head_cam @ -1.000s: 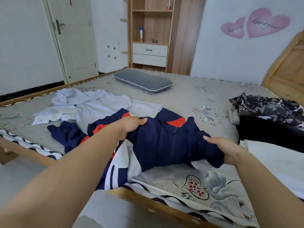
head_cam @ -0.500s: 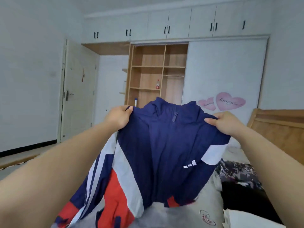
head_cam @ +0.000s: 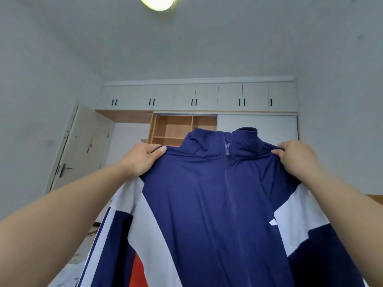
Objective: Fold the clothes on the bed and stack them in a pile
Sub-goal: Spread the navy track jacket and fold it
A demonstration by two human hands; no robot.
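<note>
This is a bedroom in a home. A built-in wardrobe fills the far wall, with white overhead cupboards, open wooden shelves and a white sliding panel. A white door stands at left, and a round ceiling lamp glows above.

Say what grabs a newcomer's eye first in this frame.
The navy jacket with white and red panels fills the lower centre, zipped to the collar and held up in the air. The left hand and right hand each grip a shoulder. Behind it stand a wardrobe with open wooden shelves and, at the top edge, a lit ceiling lamp.
</note>
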